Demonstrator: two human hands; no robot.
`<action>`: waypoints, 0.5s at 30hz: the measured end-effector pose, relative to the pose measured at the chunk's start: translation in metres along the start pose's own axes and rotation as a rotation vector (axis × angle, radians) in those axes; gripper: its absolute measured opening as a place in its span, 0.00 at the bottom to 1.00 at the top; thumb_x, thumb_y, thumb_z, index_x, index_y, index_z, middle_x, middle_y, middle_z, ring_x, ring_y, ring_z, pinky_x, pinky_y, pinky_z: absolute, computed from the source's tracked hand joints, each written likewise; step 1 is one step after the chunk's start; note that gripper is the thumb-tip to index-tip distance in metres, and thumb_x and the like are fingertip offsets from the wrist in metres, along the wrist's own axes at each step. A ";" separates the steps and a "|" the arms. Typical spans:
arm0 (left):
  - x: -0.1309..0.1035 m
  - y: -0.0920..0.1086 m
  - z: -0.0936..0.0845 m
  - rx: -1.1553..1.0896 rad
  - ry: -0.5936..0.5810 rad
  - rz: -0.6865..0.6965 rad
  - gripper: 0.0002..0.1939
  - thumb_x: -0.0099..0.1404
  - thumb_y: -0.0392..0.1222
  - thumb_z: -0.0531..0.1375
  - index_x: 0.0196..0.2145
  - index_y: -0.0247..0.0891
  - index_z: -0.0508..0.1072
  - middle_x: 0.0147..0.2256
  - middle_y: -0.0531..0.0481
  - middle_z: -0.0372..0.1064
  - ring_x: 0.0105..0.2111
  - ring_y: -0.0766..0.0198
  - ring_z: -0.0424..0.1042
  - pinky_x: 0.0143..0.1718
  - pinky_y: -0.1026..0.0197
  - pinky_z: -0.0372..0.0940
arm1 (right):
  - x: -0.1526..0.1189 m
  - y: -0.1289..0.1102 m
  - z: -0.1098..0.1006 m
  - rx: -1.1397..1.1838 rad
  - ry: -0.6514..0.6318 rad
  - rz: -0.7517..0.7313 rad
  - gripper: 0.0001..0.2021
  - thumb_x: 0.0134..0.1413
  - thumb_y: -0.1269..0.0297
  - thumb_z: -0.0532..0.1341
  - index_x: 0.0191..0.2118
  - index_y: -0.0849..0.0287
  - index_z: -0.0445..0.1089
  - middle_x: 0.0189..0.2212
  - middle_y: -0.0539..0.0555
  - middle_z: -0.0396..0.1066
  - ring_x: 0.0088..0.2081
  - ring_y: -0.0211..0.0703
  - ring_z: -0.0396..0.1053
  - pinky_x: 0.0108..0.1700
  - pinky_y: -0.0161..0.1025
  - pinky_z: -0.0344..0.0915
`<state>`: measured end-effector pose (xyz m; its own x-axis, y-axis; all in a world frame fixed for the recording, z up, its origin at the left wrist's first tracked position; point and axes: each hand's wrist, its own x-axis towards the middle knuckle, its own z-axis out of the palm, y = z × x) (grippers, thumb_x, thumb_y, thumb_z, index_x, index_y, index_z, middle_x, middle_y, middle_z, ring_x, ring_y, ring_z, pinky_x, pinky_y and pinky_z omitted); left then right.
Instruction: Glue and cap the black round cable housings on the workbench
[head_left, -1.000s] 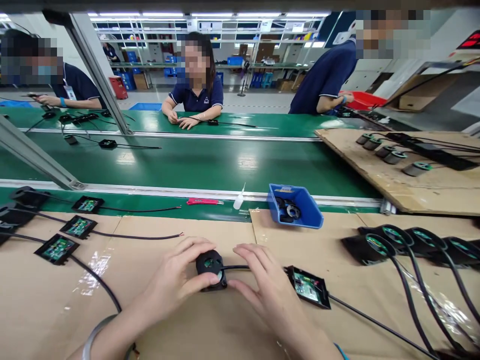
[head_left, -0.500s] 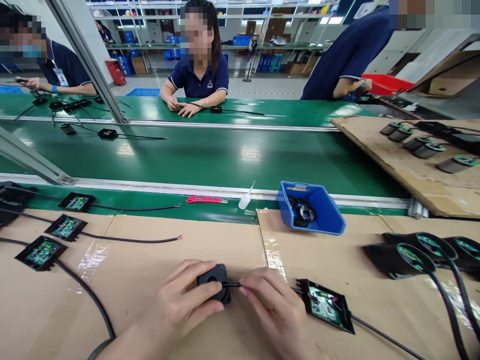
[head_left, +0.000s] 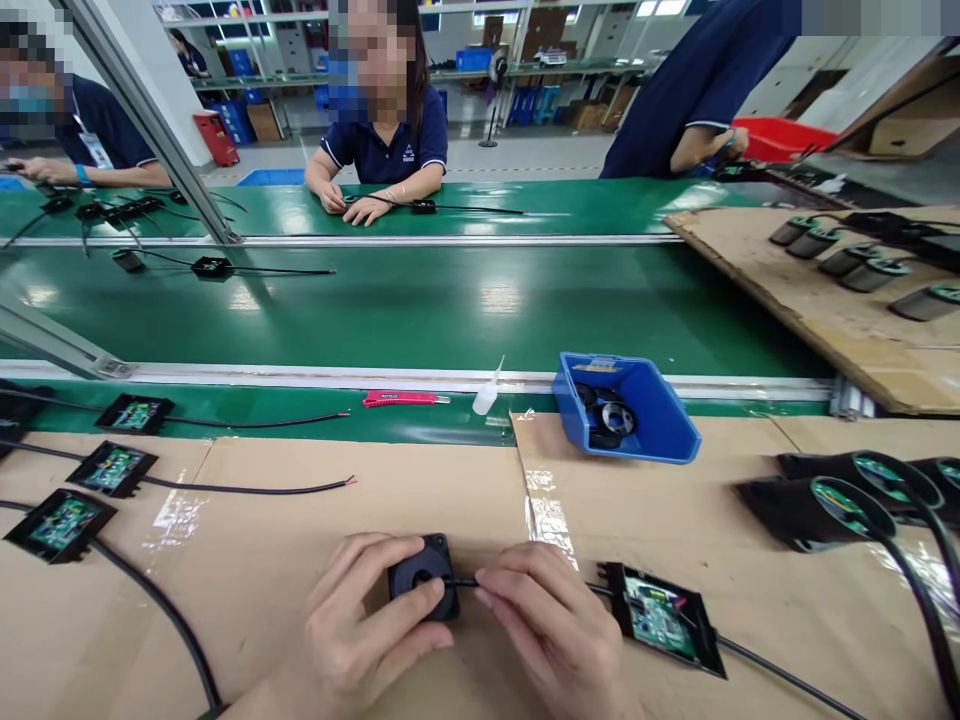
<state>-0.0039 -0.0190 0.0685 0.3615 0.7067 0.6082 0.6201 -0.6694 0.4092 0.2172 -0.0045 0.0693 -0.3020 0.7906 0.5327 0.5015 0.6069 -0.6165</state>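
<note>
**A:** What is held at the near edge of the desk (head_left: 300, 520)?

**B:** A small black square housing (head_left: 422, 588) with a round opening is seen at about 6 o'clock, resting on the cardboard cover. It is pinched by the left hand (head_left: 360, 630), thumb against its near side and fingers (head_left: 375, 555) curled over its far left corner. The fingers of the right hand (head_left: 555, 630) are closed on a thin black cable (head_left: 463, 581) right where it leaves the housing at 3 o'clock.

**A:** Where does the cable lead?

**B:** It is hidden under the right hand, then is seen running on to a green circuit board in a black tray (head_left: 660, 617), near the hand at 3 o'clock.

**A:** How is the housing judged to handle?

**B:** It is judged light, rigid and smooth, likely moulded plastic. It is best taken by its flat outer sides, as is done now, not by the opening. The cable is judged limp and thin, so it is best held close to the housing, with no strain put on the joint.

**A:** What else is in view?

**B:** A blue bin of black parts (head_left: 626, 408) at 1 o'clock, a red cutter (head_left: 405, 399) and a small white bottle (head_left: 487, 393) at 12, more boards with cables (head_left: 112, 467) at 9 to 10, and black cone-shaped units (head_left: 817, 508) at 3. Other people are seated beyond the green conveyor (head_left: 420, 310).
</note>
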 end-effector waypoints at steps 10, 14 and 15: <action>0.002 0.006 0.002 0.160 -0.045 0.036 0.05 0.70 0.37 0.61 0.43 0.39 0.76 0.46 0.42 0.73 0.48 0.53 0.69 0.44 0.51 0.70 | -0.003 0.005 0.002 -0.005 0.001 -0.046 0.10 0.62 0.78 0.58 0.43 0.55 0.71 0.30 0.53 0.73 0.31 0.42 0.71 0.32 0.40 0.69; 0.010 0.009 0.000 0.269 -0.057 0.091 0.02 0.70 0.35 0.61 0.39 0.38 0.75 0.44 0.44 0.75 0.47 0.53 0.70 0.47 0.49 0.68 | -0.002 0.004 0.001 -0.031 0.001 -0.060 0.10 0.62 0.78 0.58 0.42 0.56 0.71 0.30 0.53 0.73 0.31 0.42 0.71 0.33 0.40 0.69; 0.011 0.010 -0.001 0.289 -0.063 0.105 0.02 0.70 0.35 0.61 0.39 0.38 0.75 0.43 0.44 0.76 0.47 0.52 0.71 0.49 0.47 0.67 | -0.001 0.004 0.000 -0.037 -0.006 -0.063 0.10 0.62 0.78 0.58 0.42 0.57 0.71 0.30 0.53 0.74 0.31 0.42 0.71 0.33 0.40 0.70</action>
<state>0.0059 -0.0184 0.0796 0.4707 0.6558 0.5903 0.7459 -0.6531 0.1307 0.2198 -0.0028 0.0658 -0.3389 0.7516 0.5659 0.5114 0.6521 -0.5597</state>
